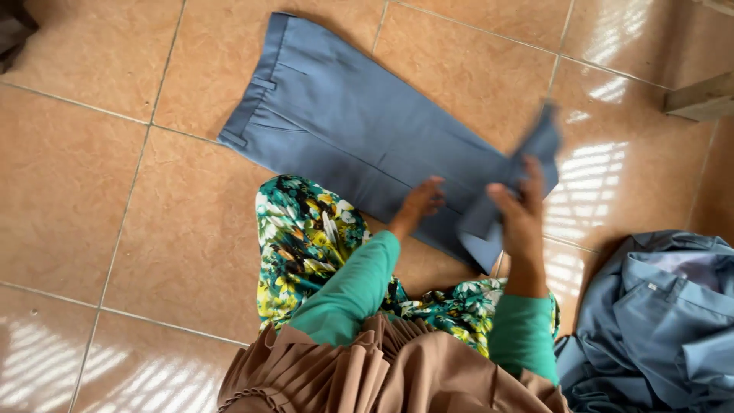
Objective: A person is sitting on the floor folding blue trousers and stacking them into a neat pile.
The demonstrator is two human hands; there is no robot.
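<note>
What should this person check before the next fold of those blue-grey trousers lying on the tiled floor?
1. Blue-grey cloth trousers lie flat at the waistband end: ok.
2. Right hand grips the lifted leg end: ok.
3. Left hand presses the cloth down: ok.
4. Bare tan floor tiles around the trousers: ok.
5. Heap of blue-grey garments lies apart from the trousers: ok.
6. Leg hems aligned: cannot tell, blurred.

The floor point(69, 191) is laid with large glossy tan tiles, marbled in tone, with thin pale grout lines running between them. Sunlight falls on it in slatted bright patches: one at the floor's lower left corner, others along its right side and top right. A pale wooden block point(699, 98) rests at the floor's upper right edge. A dark shape point(11, 30) sits at its top left corner.
</note>
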